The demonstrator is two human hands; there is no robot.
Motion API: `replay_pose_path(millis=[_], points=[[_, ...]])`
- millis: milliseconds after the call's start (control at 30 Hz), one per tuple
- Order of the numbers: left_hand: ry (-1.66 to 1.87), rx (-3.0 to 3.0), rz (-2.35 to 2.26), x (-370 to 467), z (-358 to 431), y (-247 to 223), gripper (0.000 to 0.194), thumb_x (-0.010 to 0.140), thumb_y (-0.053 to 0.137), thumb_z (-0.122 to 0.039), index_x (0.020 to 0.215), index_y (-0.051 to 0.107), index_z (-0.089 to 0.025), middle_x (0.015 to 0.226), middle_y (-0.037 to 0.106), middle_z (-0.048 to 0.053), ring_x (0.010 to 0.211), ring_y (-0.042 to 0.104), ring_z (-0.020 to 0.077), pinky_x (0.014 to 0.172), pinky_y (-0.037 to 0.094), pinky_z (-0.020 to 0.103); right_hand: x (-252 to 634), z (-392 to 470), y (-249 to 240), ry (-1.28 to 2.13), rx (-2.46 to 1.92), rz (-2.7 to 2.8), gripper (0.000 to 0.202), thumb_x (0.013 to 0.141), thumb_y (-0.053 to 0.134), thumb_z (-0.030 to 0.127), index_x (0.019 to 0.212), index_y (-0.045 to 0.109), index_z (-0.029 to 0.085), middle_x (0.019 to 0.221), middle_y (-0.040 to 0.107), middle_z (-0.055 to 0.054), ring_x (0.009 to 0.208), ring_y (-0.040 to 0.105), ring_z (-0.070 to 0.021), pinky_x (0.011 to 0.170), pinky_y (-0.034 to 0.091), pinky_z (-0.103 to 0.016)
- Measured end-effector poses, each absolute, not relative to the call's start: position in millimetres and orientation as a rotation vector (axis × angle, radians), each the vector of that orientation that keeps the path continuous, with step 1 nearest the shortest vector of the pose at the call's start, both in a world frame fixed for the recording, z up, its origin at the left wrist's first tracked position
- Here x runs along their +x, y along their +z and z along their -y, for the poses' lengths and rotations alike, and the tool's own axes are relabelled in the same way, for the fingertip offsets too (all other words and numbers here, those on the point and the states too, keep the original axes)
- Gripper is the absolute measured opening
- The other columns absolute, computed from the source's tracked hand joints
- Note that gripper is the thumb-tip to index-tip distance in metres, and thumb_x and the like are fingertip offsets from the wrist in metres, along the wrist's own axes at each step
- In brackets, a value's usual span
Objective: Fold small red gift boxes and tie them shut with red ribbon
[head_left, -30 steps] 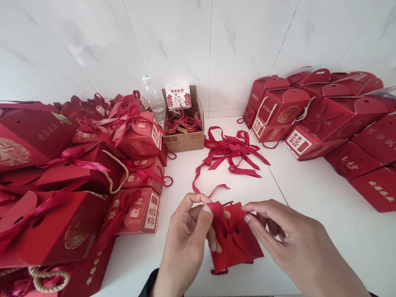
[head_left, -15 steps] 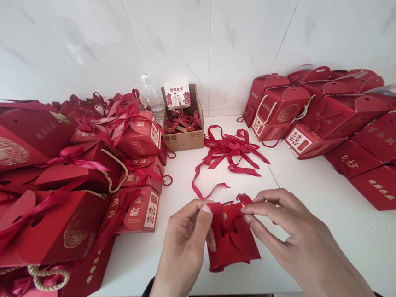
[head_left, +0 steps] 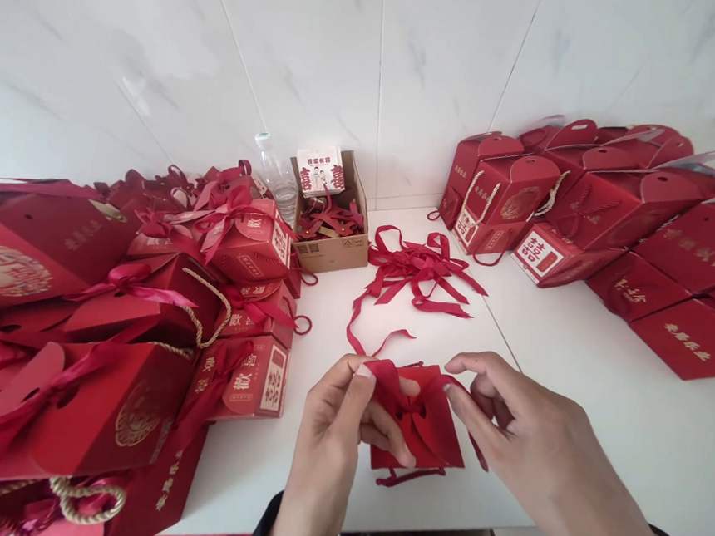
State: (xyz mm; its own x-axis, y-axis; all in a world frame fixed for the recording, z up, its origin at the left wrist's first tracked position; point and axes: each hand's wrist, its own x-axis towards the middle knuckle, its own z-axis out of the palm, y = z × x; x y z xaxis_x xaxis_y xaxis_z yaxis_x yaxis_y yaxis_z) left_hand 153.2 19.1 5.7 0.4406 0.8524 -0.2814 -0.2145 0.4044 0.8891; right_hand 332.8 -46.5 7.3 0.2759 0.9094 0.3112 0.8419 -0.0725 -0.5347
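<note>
A small red box (head_left: 437, 429) stands near the table's front edge, with a red ribbon (head_left: 413, 406) through the holes in its top flaps. My left hand (head_left: 347, 426) pinches one ribbon end between thumb and forefinger, its other fingers over the box's left side. At the box's right, my right hand (head_left: 507, 423) is closed on the other ribbon end, which hangs down past the thumb; its forefinger is raised. A pile of loose red ribbons (head_left: 423, 270) lies on the table behind the box.
Red boxes with bows (head_left: 247, 242) are stacked at the left. More red boxes (head_left: 638, 209) stand at the right. At the back, a cardboard box (head_left: 334, 253) holds cards and red pieces beside a clear bottle (head_left: 277, 182). The white table (head_left: 580, 363) meets a tiled wall.
My right forefinger has lifted, and the right ribbon end now hangs lower beside the box. Fingers of my left hand have spread over the box top. The box has turned slightly.
</note>
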Motion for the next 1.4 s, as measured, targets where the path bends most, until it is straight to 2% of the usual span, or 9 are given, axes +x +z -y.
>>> replay_pose_path(millis=[133, 300, 400, 500, 633, 767, 967, 1267, 1400], points=[[0.784, 0.811, -0.788, 155, -23, 3, 0.032, 0.103, 0.056, -0.041, 0.081, 0.061, -0.018, 0.079, 0.074, 0.001, 0.049, 0.067, 0.0127, 0.055, 0.055, 0.025, 331, 49, 9, 0.389, -1.891, 1.436, 0.002, 0.096, 0.062, 0.033, 0.097, 0.063, 0.032, 0.068, 0.068, 0.009, 0.049, 0.061, -0.0119, 0.05, 0.051, -0.021], [0.822, 0.792, -0.712, 155, -21, -2, 0.025, 0.097, 0.055, -0.031, 0.108, 0.072, -0.017, 0.086, 0.071, 0.003, 0.069, 0.074, 0.0181, 0.074, 0.06, 0.033, 327, 51, 15, 0.587, -1.848, 1.251, 0.005, 0.092, 0.064, 0.035, 0.09, 0.066, 0.031, 0.071, 0.069, 0.007, 0.057, 0.066, -0.0129, 0.059, 0.056, -0.022], [0.824, 0.897, -0.77, 155, -18, -3, 0.024, 0.093, 0.064, -0.026, 0.115, 0.071, -0.02, 0.096, 0.07, 0.002, 0.078, 0.074, 0.0164, 0.081, 0.058, 0.03, 322, 52, 19, 0.671, -1.833, 1.187, 0.008, 0.092, 0.063, 0.037, 0.091, 0.068, 0.03, 0.077, 0.073, 0.005, 0.063, 0.07, -0.0142, 0.058, 0.057, -0.022], [0.808, 1.011, -0.817, 156, -16, -1, 0.019, 0.1, 0.064, -0.037, 0.11, 0.07, -0.021, 0.094, 0.069, 0.001, 0.075, 0.071, 0.0138, 0.076, 0.056, 0.027, 319, 51, 19, 0.711, -1.83, 1.164, 0.011, 0.091, 0.062, 0.037, 0.095, 0.07, 0.029, 0.088, 0.077, 0.003, 0.068, 0.074, -0.0156, 0.062, 0.06, -0.023], [0.784, 1.075, -0.82, 158, -19, 3, 0.03, 0.103, 0.059, -0.046, 0.101, 0.071, -0.019, 0.091, 0.072, 0.003, 0.068, 0.068, 0.0117, 0.071, 0.057, 0.026, 324, 50, 14, 0.65, -1.774, 1.266, 0.011, 0.092, 0.064, 0.035, 0.098, 0.073, 0.03, 0.097, 0.076, 0.0, 0.071, 0.073, -0.0154, 0.06, 0.059, -0.023], [0.77, 1.06, -0.84, 159, -21, 7, 0.032, 0.101, 0.062, -0.048, 0.105, 0.073, -0.018, 0.096, 0.075, 0.005, 0.063, 0.068, 0.0108, 0.062, 0.058, 0.024, 335, 47, 10, 0.456, -1.75, 1.468, 0.012, 0.093, 0.068, 0.031, 0.098, 0.079, 0.032, 0.089, 0.066, -0.001, 0.064, 0.064, -0.0148, 0.05, 0.052, -0.024], [0.78, 1.045, -0.847, 161, -20, 7, 0.033, 0.1, 0.065, -0.048, 0.108, 0.072, -0.016, 0.091, 0.076, 0.005, 0.058, 0.065, 0.0101, 0.055, 0.056, 0.022, 333, 46, 14, 0.615, -1.754, 1.465, 0.014, 0.096, 0.062, 0.026, 0.101, 0.075, 0.03, 0.093, 0.077, -0.001, 0.074, 0.072, -0.0176, 0.064, 0.059, -0.027], [0.699, 1.113, -0.889, 160, -20, 5, 0.03, 0.103, 0.06, -0.045, 0.102, 0.07, -0.017, 0.063, 0.069, -0.001, 0.059, 0.066, 0.0121, 0.064, 0.056, 0.022, 328, 43, 22, 0.695, -1.792, 1.402, 0.015, 0.093, 0.065, 0.038, 0.103, 0.075, 0.031, 0.083, 0.074, 0.003, 0.069, 0.068, -0.0161, 0.061, 0.057, -0.025], [0.688, 0.995, -0.83, 163, -22, 9, 0.034, 0.094, 0.071, -0.05, 0.093, 0.069, -0.016, 0.071, 0.071, 0.002, 0.056, 0.065, 0.0123, 0.059, 0.058, 0.025, 328, 44, 18, 0.679, -1.827, 1.39, 0.02, 0.096, 0.064, 0.042, 0.109, 0.073, 0.031, 0.078, 0.07, 0.004, 0.065, 0.065, -0.0156, 0.058, 0.055, -0.024]])
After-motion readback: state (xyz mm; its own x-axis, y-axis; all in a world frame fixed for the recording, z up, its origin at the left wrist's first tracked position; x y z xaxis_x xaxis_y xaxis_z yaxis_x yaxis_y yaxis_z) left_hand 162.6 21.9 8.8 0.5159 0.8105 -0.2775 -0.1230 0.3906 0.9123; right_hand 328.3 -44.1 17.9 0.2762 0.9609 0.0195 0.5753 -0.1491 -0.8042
